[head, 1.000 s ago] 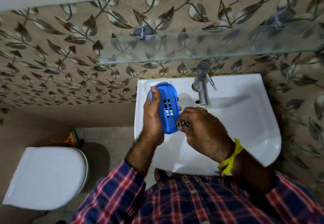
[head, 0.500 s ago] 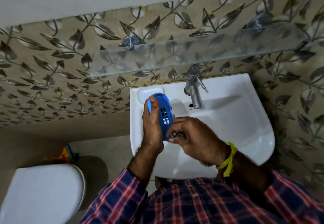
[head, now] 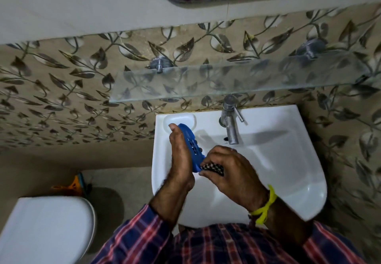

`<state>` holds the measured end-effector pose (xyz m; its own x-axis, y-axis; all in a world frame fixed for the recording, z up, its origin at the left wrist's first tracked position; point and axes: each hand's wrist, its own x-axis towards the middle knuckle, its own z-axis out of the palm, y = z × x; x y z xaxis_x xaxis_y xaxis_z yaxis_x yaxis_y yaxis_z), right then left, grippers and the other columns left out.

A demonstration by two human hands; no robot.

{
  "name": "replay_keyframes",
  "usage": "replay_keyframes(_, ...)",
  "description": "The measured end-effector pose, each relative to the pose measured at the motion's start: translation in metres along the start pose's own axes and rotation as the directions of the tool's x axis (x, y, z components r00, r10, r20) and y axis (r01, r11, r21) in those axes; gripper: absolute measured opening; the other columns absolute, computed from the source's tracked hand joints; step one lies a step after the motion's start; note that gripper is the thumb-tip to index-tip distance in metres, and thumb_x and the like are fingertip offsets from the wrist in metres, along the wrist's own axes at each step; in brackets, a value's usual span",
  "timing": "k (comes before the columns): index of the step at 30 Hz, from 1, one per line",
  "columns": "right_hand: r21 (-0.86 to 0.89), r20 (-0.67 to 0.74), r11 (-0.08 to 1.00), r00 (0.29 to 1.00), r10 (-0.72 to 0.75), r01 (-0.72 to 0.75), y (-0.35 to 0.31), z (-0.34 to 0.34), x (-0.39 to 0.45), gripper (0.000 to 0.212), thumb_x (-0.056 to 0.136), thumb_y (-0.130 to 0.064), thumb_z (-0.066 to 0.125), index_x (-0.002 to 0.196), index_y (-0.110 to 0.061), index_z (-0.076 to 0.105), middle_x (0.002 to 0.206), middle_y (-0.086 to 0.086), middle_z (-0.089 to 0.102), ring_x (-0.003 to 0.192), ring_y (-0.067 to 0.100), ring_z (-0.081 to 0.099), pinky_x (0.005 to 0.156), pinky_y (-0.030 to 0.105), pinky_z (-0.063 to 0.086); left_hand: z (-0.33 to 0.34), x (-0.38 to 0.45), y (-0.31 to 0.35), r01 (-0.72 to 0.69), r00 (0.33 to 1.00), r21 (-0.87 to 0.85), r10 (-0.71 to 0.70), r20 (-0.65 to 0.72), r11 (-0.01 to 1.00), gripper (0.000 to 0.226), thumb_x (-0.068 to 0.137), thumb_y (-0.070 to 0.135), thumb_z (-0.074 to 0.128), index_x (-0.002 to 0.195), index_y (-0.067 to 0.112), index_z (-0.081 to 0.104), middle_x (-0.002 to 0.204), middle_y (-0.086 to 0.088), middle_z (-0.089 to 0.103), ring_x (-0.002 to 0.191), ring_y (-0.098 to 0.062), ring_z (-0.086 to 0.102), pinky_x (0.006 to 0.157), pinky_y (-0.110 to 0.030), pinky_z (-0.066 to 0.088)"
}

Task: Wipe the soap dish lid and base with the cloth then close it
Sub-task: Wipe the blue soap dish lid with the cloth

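Observation:
Over the left part of the white sink (head: 288, 160), my left hand (head: 180, 156) grips a blue plastic soap dish (head: 190, 144). The dish stands nearly on edge, with a slotted face turned right. I cannot tell whether this is the lid, the base or both. My right hand (head: 228, 173) is closed on a black-and-white checked cloth (head: 213, 168), which it presses against the dish's lower end. Most of the cloth is hidden inside the hand.
A chrome tap (head: 229, 119) stands at the back of the sink, with a moulded soap recess (head: 179, 119) to its left. A glass shelf (head: 226, 82) juts out above. A white toilet lid (head: 45, 230) lies lower left, an orange object (head: 74, 185) behind it.
The dish has turned more edge-on in my left hand, so less of its slotted face shows. My right hand still holds the cloth at its lower end. The camera has tilted up.

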<state>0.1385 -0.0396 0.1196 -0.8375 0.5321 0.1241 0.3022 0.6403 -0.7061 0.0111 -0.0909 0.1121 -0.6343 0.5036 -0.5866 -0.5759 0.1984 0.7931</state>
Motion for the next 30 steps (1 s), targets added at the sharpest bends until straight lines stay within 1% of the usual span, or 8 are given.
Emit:
replay_keyframes(3,0.001,-0.011,0.999,0.999,-0.037,0.037,0.011,-0.003,0.0,0.009,0.082,-0.026,0.075,0.086,-0.022,0.068,0.09,-0.012,0.063,0.086,0.012,0.06,0.076,0.036,0.052,0.002,-0.001,0.0,0.016,0.999,0.027,-0.017,0.035,1.0,0.1,0.071,0.09,0.018,0.146,0.027,0.042,0.129,-0.02,0.062,0.1,-0.03,0.066,0.077,-0.039,0.057)
replay_keyframes(7,0.46,0.016,0.878,0.989,0.144,-0.135,0.032,-0.011,0.008,0.011,0.079,-0.012,0.077,0.083,-0.018,0.068,0.078,-0.013,0.063,0.071,0.005,0.062,0.067,0.028,0.05,-0.007,-0.001,-0.002,-0.024,0.995,0.094,0.014,0.104,0.995,0.086,0.074,0.085,0.036,0.137,0.029,0.051,0.118,-0.014,0.068,0.095,-0.027,0.073,0.063,-0.035,0.06)
replay_keyframes(10,0.687,0.103,0.685,0.966,0.238,-0.242,0.046,-0.02,0.009,0.014,0.073,-0.017,0.08,0.085,-0.016,0.072,0.073,-0.005,0.069,0.065,0.011,0.062,0.063,0.028,0.053,-0.021,0.0,-0.006,-0.052,0.987,0.046,0.044,0.156,0.998,0.05,0.087,0.045,0.067,0.123,0.011,0.063,0.119,-0.022,0.072,0.094,-0.031,0.075,0.067,-0.04,0.062)
replay_keyframes(14,0.757,0.112,0.56,0.911,0.397,-0.336,0.057,-0.025,0.01,0.021,0.064,-0.02,0.087,0.082,-0.017,0.077,0.078,0.007,0.075,0.07,0.018,0.067,0.065,0.032,0.057,-0.03,0.0,-0.002,-0.07,0.991,-0.106,0.082,0.109,0.992,0.032,0.084,0.004,0.074,0.111,0.01,0.059,0.093,-0.014,0.078,0.078,-0.03,0.077,0.058,-0.041,0.062)
replay_keyframes(18,0.746,0.102,0.521,0.844,0.527,-0.415,0.065,-0.021,0.011,0.018,0.075,0.003,0.079,0.084,-0.012,0.076,0.089,0.021,0.075,0.074,0.024,0.067,0.065,0.031,0.057,-0.021,-0.006,0.003,-0.194,0.979,-0.131,0.199,0.032,0.972,0.042,0.076,0.002,0.079,0.108,0.014,0.054,0.092,-0.014,0.076,0.068,-0.026,0.076,0.056,-0.037,0.061)
replay_keyframes(21,0.753,0.102,0.495,0.821,0.562,-0.433,0.063,-0.023,0.009,0.029,0.075,0.013,0.072,0.088,-0.013,0.074,0.088,0.015,0.076,0.073,0.024,0.067,0.062,0.029,0.059,-0.013,-0.015,0.008,-0.321,0.946,-0.095,0.323,0.003,0.942,0.042,0.075,0.006,0.081,0.104,0.016,0.052,0.085,-0.012,0.068,0.062,-0.02,0.074,0.055,-0.034,0.06)
replay_keyframes(25,0.819,0.093,0.398,0.78,0.619,-0.414,0.061,-0.026,0.006,0.026,0.074,0.009,0.076,0.098,0.005,0.067,0.085,0.02,0.072,0.067,0.025,0.066,0.062,0.032,0.059,0.001,-0.034,0.019,-0.425,0.899,-0.123,0.434,0.059,0.897,0.04,0.067,0.018,0.08,0.097,0.018,0.054,0.073,-0.002,0.075,0.063,-0.018,0.074,0.057,-0.031,0.06)
replay_keyframes(30,0.864,0.103,0.33,0.774,0.624,-0.38,0.06,-0.032,0.0,0.012,0.077,0.008,0.074,0.084,-0.001,0.07,0.067,0.011,0.071,0.054,0.02,0.064,0.049,0.026,0.055,0.038,-0.036,0.052,-0.422,0.891,-0.326,0.454,0.026,0.846,0.046,0.067,0.02,0.084,0.099,0.011,0.053,0.072,-0.005,0.076,0.055,-0.017,0.072,0.053,-0.028,0.06)
